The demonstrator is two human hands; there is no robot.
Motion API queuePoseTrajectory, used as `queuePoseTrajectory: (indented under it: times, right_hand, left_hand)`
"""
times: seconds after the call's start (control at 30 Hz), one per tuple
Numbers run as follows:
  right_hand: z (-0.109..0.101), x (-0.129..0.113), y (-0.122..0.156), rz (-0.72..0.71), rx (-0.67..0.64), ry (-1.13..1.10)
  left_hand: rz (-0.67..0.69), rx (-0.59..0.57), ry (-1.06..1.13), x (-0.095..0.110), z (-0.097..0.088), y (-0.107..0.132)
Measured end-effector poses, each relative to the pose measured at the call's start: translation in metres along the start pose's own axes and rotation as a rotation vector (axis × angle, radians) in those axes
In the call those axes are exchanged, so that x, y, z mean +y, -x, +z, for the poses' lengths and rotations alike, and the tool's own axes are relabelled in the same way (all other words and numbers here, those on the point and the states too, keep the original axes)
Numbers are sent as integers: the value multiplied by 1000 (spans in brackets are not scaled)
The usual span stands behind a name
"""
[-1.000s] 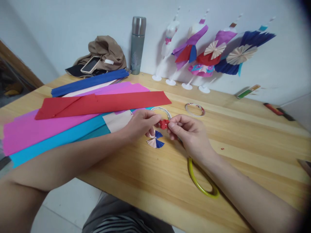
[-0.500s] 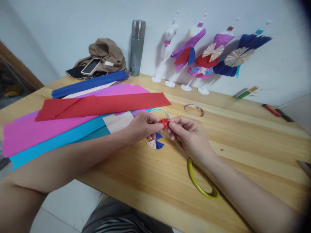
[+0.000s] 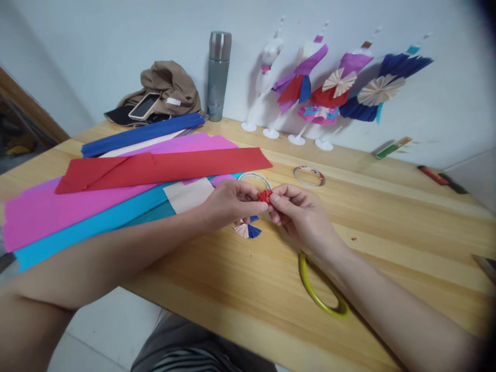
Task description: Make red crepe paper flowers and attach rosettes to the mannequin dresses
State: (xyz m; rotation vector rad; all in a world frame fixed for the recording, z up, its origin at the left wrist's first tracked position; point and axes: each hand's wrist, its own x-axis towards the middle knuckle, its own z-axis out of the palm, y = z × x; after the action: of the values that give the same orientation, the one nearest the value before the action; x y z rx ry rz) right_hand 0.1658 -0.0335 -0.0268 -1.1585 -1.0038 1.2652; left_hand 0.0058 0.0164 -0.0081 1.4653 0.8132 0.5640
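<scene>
Small red bit: The small red paper bit (image 3: pixel 265 196) is between the fingertips of both hands, in front of the person, over the wooden table (image 3: pixel 217 289).
Left hand: The left hand (image 3: pixel 227 205) pinches the red bit from its left side, with the thumb low.
Right hand: The right hand (image 3: pixel 304 212) pinches it from its right side, with thumb and finger.
Which is nearer: Both hands touch it, so neither is nearer.
Long way: The red bit is crumpled and part hidden, so I can't tell which way is its long way.
Little fan: A pink and blue paper fan (image 3: pixel 254 231) lies on the table, just below the left fingers, part covered.
Yellow loop: A yellow handle (image 3: pixel 323 304) lies beside the right wrist.
Rings: A white ring (image 3: pixel 267 181) sits behind the hands; another ring (image 3: pixel 323 180) lies farther right.
Bottle: The bottle (image 3: pixel 218 90) stands up with its lid on, so its inside is hidden.
</scene>
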Motion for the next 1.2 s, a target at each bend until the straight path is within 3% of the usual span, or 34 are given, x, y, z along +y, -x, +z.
queuePoseTrajectory:
  times: [0.2, 0.4, 0.5, 0.77, 1.07, 1.2]
  right_hand:
    - [-1, 2, 0, -7, -9, 23]
    - [-4, -2, 4, -350, 143, 257]
    - [-2, -3, 7, -408, 88, 453]
    - [-1, -1, 6, -336, 30, 433]
    - [-1, -2, 2, -55, -23, 124]
    - [-2, -4, 3, -34, -59, 39]
  left_hand:
    - [-8, 44, -7, 0, 3, 0]
    - [-12, 68, -25, 1, 2, 0]
    - [19, 101, -74, 3, 3, 1]
    - [92, 41, -97, -2, 3, 2]
    - [88, 6, -93, -2, 1, 2]
    - [110, 8, -115, -5, 0, 2]
